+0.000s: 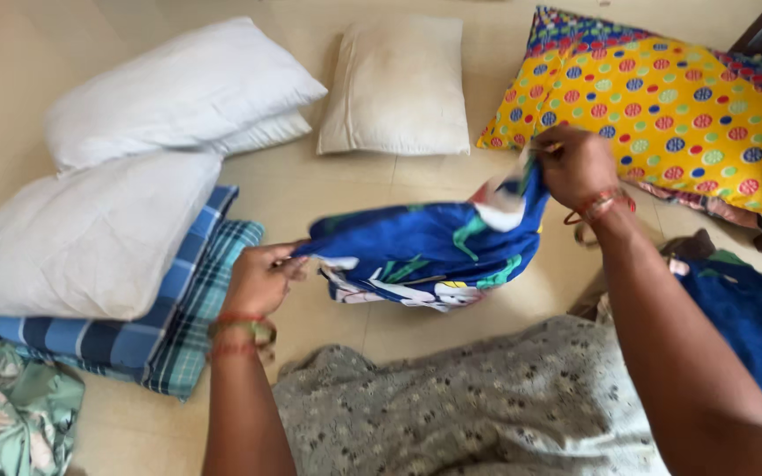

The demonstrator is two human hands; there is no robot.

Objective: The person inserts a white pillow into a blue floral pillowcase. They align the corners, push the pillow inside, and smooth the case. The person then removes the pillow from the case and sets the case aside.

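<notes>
I hold a blue printed pillow cover (425, 251) stretched in the air between both hands, above a beige tiled floor (337, 185). My left hand (262, 278) pinches its lower left corner. My right hand (575, 163) grips its upper right edge, raised higher. Both wrists wear red thread bands. The cloth sags in the middle, with white and green patches showing. My lap, in grey patterned fabric (478, 405), lies under it.
Two white pillows (178, 88) lie stacked at upper left, another white pillow (90, 234) rests on blue checked pillows (178, 326). A cream pillow (399, 84) lies at top centre. A yellow dotted pillow (672, 115) sits at right. More blue cloth (751, 326) lies beside me, green floral fabric (11, 414) at lower left.
</notes>
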